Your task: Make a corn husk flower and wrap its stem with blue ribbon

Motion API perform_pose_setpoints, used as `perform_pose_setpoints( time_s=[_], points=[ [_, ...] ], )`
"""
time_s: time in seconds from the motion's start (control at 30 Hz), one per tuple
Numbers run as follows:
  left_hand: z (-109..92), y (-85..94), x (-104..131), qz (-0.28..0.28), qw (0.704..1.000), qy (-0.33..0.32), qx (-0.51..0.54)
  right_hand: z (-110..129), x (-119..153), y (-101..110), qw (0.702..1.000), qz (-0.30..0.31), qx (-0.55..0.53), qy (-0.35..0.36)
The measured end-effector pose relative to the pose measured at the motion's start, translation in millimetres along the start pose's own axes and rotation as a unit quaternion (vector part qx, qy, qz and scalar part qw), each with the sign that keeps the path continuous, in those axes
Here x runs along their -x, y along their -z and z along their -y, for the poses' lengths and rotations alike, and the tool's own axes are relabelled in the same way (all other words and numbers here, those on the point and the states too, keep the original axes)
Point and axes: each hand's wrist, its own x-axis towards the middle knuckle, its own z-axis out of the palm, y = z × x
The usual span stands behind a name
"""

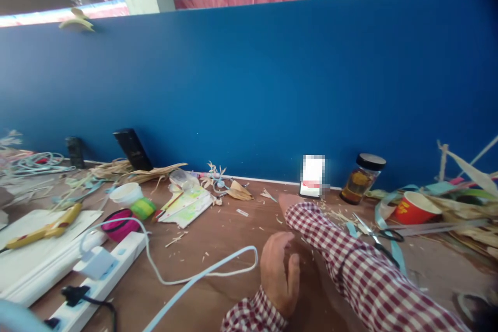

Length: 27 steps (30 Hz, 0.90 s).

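My left hand [278,272] hovers or rests low over the middle of the table, fingers loosely curved and thumb apart, with nothing seen in it. Stretched far forward, my right hand [290,202] is near the back of the table. Its fingers are hard to make out. Just to its right a phone [310,187] leans upright against the blue wall, its screen blurred out. Wood-like shavings [334,215] lie beside the right forearm. Close to my left hand is the loop of a white cable [233,259].
On the right are scissors [373,236], a red paper cup [416,208] and a lidded jar [360,181] of amber liquid. To the left stand a white power strip [124,257], a yellow glue gun [50,228], a pink round item [119,225] and a white cup [126,194]. Dried husks [239,190] lie by the wall.
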Motion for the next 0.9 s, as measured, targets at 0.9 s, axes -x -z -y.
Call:
perform_pose_setpoints(
  time_s=[0.9],
  points=[
    [2,-9.9,-1,-0.065,0.996,0.048,-0.021,45,-22,-1,0.991,0.007,-0.122,0.044]
  ],
)
